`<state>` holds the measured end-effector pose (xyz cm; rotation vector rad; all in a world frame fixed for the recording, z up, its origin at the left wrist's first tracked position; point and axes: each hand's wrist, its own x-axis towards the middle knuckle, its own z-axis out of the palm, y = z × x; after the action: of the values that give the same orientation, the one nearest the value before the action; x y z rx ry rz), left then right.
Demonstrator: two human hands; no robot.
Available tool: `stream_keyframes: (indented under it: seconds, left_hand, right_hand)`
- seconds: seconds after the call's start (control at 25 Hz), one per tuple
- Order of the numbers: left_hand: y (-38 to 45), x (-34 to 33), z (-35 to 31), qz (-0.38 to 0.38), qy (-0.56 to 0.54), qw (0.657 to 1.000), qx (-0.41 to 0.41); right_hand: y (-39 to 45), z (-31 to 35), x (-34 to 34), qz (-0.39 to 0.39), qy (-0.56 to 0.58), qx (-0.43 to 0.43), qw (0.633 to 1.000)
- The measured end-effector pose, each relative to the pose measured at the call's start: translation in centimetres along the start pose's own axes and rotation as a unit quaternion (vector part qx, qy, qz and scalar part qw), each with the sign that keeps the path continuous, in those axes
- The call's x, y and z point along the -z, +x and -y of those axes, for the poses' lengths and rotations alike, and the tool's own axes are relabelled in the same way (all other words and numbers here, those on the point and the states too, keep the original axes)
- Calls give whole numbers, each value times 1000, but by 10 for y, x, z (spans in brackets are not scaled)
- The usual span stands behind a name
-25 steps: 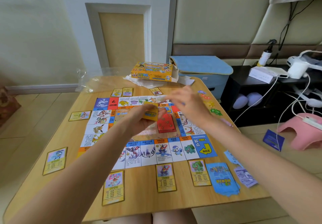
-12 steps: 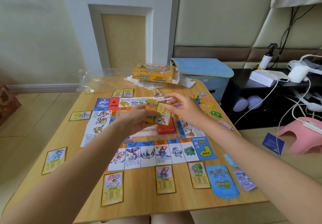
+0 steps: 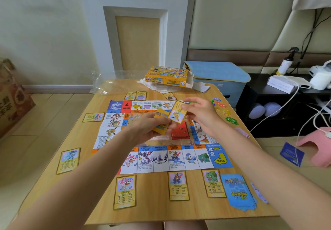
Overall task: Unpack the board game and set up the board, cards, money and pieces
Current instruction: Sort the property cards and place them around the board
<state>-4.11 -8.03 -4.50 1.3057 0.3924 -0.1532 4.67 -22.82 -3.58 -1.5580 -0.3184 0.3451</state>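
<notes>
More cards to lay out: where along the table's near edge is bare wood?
Bare wood between the pink card and dark-bird card, and left of the pink one toward the blue-figure card. The near right corner is crowded by the blue pack and money.

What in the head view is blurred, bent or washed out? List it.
Head view: soft daylight, faint shadows on the table; wide-angle lens bows the table edges and stretches both forearms at the frame bottom; left hand and its card stack are slightly smeared; the card pinched by the right hand is sharper; the plastic wrap shows glare; small print on the board is unreadable.
</notes>
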Motion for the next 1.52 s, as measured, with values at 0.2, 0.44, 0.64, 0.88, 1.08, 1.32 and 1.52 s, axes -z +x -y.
stream_keyframes:
  seconds: [0.2, 0.44, 0.64, 0.88, 1.08, 1.32, 1.52]
  left_hand:
    - [-1, 33, 7, 12, 20, 1000, -12]
    - [0, 59, -1, -31, 52, 998, -16]
    - [-3, 94, -16, -140, -51, 988, -39]
    - [-1, 99, -17, -194, -76, 976, -62]
    - [-2, 109, -30, -214, -87, 969, -91]
    - [-23, 153, -33, -282, -36, 951, -121]
    - [-46, 180, -23, -309, -27, 944, -117]
  right_hand:
    - [13, -8, -40, 50, 0, -42, 998]
    - [36, -14, -59, -23, -94, -51, 994]
    - [73, 15, -37, -159, -29, 5, 987]
    - [84, 6, -43, -130, 28, -55, 990]
    - [85, 3, -70, -74, -44, -61, 994]
    - [69, -6, -131, 119, -144, -48, 981]
    - [46, -13, -169, 242, -200, -86, 945]
